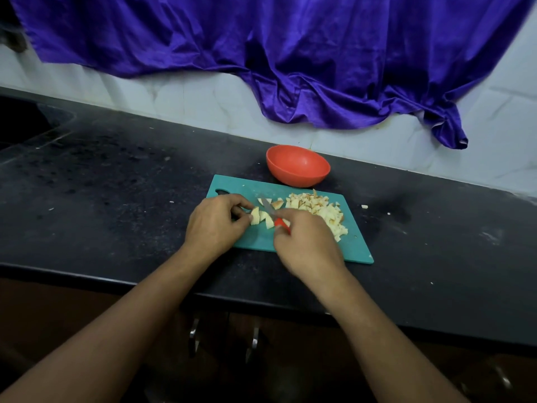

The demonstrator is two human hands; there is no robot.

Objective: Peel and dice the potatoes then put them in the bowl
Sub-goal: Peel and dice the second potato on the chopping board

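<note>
A teal cutting board (356,245) lies on the black counter. A heap of diced potato (318,209) covers its right part. My left hand (215,223) pinches a potato slice (255,216) with curled fingertips near the board's middle. My right hand (305,242) grips a red-handled knife (279,221), whose blade points away over a few larger potato pieces (277,203). An orange-red bowl (297,165) stands just behind the board, with nothing inside it.
The black counter (116,184) stretches left toward a dark sunken area (23,120). A purple cloth (290,53) hangs over the white tiled wall. A stray potato bit (364,206) lies right of the board. Cabinet handles (194,333) show below the counter edge.
</note>
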